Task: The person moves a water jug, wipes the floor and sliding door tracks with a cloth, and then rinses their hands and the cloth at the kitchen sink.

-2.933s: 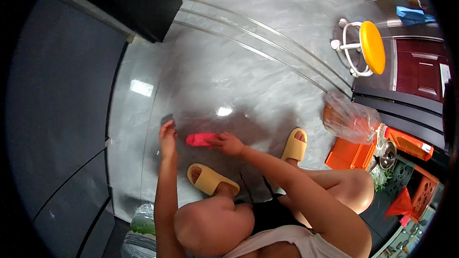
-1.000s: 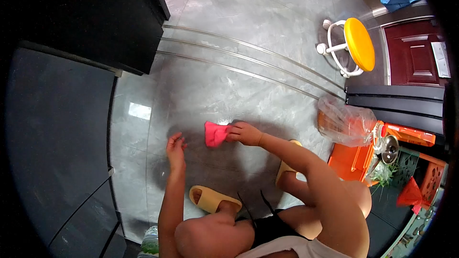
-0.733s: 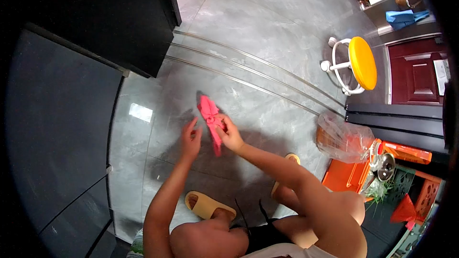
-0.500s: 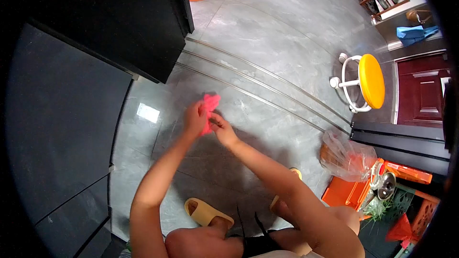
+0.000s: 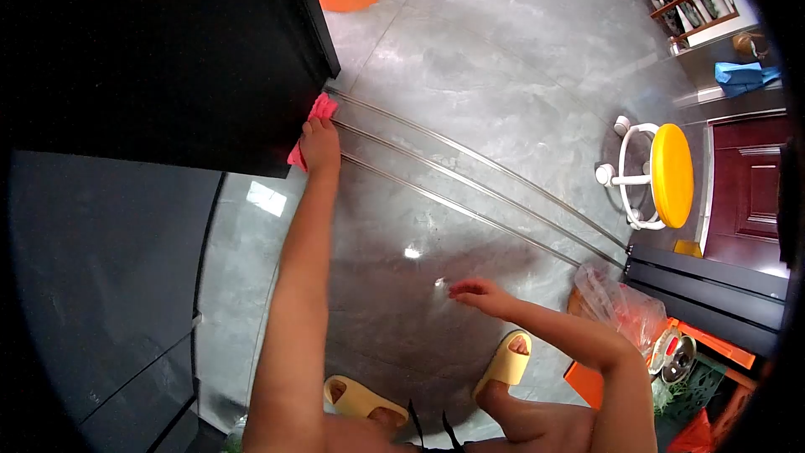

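Where black panel (image 5: 168,59) meets rails (image 5: 471,183), upper left of frame, our left hand (image 5: 321,147) grips pink cloth (image 5: 323,106) by its middle; we judge it light, soft, limp, best held bunched there. Our right hand (image 5: 482,295), low, right of centre: empty, fingers loosely extended.

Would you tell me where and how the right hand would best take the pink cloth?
Probably pinch the pink cloth at its far end, coming from the right: that end sticks out beyond the left hand, which covers the middle, and the black panel borders its left side.
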The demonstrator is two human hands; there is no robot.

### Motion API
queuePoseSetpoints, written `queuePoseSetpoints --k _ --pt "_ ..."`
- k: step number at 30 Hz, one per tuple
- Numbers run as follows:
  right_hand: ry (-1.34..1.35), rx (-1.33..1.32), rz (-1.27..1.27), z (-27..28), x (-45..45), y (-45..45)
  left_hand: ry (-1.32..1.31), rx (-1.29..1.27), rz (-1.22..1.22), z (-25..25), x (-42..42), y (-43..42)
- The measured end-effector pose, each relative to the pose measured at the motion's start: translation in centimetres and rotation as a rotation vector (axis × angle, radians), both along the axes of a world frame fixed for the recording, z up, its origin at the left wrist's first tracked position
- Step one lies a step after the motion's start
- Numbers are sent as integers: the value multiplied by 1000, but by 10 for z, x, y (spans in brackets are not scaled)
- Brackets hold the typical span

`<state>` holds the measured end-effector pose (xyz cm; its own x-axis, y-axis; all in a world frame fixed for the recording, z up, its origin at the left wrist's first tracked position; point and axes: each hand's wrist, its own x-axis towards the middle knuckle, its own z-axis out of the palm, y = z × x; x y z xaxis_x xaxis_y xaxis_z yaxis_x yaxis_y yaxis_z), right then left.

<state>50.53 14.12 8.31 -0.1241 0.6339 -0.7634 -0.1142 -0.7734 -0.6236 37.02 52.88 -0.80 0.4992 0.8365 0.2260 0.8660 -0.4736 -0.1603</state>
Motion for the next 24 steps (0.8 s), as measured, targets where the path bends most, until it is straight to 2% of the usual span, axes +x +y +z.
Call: queuePoseSetpoints --k 1,4,5,8,9,12,15,17,19,22,24 --pt "-14 -64 -25 4 4 -6 -83 -39 7 6 -4 -1" --pt "-9 -110 -110 4 14 -15 -451 -470 -245 24 -16 2" --pt "-8 -109 -100 0 15 -15 -459 -287 -393 27 -16 2" --pt "-25 -82 -65 -7 17 -12 3 -178 -180 43 -7 16" --pt "-44 -50 -47 -7 16 -3 163 -177 -184 36 -4 18" --pt "-1 5 -116 -2 9 12 -208 12 10 -15 5 1" --pt "42 58 -190 -8 10 21 -232 -252 14 16 13 -40" --pt "49 79 -196 -13 7 27 -366 -306 -164 -12 22 -66" --pt "35 94 -178 -12 10 36 -382 -565 -296 6 33 -97" --pt "-17 159 -170 -4 17 45 -717 -442 -636 25 34 -97" --pt "5 184 -250 4 26 47 -644 -584 -124 39 28 -56"
